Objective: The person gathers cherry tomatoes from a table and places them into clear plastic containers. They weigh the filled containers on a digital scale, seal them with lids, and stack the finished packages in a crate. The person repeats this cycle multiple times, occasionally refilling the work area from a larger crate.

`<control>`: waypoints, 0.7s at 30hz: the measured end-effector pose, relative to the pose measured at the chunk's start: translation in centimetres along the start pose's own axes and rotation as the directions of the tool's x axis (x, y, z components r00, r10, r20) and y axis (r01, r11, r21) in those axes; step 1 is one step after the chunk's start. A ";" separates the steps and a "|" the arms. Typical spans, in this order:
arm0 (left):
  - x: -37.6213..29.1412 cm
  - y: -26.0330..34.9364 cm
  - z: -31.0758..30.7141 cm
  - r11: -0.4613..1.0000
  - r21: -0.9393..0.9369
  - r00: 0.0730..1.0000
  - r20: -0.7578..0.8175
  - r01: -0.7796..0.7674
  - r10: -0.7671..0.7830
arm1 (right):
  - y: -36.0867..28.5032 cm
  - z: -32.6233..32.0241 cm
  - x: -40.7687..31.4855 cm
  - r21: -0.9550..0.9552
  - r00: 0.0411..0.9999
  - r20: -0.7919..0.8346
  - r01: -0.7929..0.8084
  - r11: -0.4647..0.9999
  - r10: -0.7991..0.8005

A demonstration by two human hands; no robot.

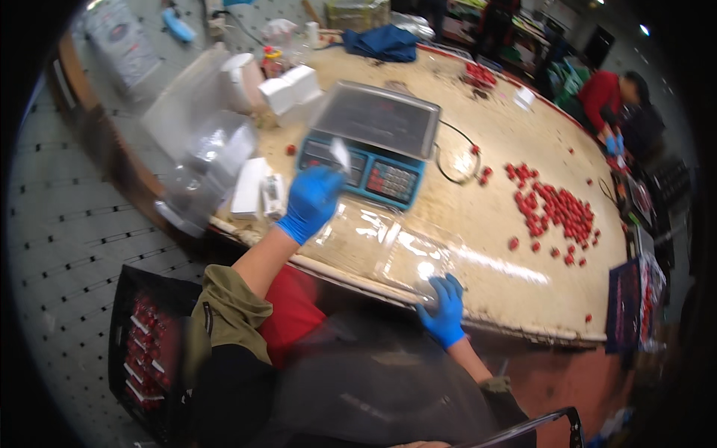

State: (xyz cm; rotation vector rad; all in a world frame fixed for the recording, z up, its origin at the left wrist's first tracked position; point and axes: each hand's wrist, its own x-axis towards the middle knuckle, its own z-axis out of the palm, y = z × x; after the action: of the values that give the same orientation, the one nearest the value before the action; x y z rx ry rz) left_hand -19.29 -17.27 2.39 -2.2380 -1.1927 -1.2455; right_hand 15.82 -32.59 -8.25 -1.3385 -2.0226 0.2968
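Note:
My left hand (316,199), in a blue glove, holds a small white slip (340,155) in front of the digital scale (375,120). The slip is blurred. My right hand (445,311), also gloved in blue, touches the near corner of an open clear plastic clamshell container (417,255) at the table's front edge. The container lies in front of the scale's keypad. Loose small red fruits (560,210) lie spread on the table to the right; their kind I cannot tell for certain.
Clear plastic containers (193,162) and white boxes (249,187) stand left of the scale. A black cord (460,182) loops on its right. A black crate (120,336) with packed fruit is at lower left. A co-worker (602,103) is at the far right.

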 end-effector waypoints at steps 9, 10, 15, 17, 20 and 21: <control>-4.2 15.2 12.7 0.930 -0.210 0.660 0.658 -0.302 0.363 | 1.2 -1.2 -0.4 0.149 0.996 -0.071 0.060 0.987 -0.050; -4.6 15.1 13.2 0.958 -0.236 0.648 0.707 -0.164 0.285 | 1.3 -1.4 -0.6 0.173 0.996 -0.090 0.041 0.984 -0.025; -4.4 13.9 14.8 0.978 -0.208 0.737 0.666 0.036 0.115 | 1.7 -1.5 -0.9 0.267 0.987 -0.151 -0.021 0.963 0.063; -4.5 14.2 15.4 0.974 -0.206 0.690 0.719 0.089 0.089 | 1.9 -1.5 -0.7 0.272 0.984 -0.163 -0.024 0.962 0.071; -5.2 15.0 16.5 0.979 -0.141 0.661 0.751 0.150 0.006 | 2.2 -1.6 -0.4 0.280 0.982 -0.166 -0.043 0.959 0.093; -5.4 15.1 16.8 0.974 -0.130 0.661 0.750 0.183 -0.024 | 2.2 -1.7 -0.4 0.282 0.982 -0.168 -0.038 0.959 0.088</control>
State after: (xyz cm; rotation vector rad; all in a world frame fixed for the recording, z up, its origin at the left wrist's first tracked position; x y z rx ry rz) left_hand 0.33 -18.92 -9.86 -3.0086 -1.5233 -0.4287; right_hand 18.66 -32.28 -8.32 -1.2087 -1.7195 0.4551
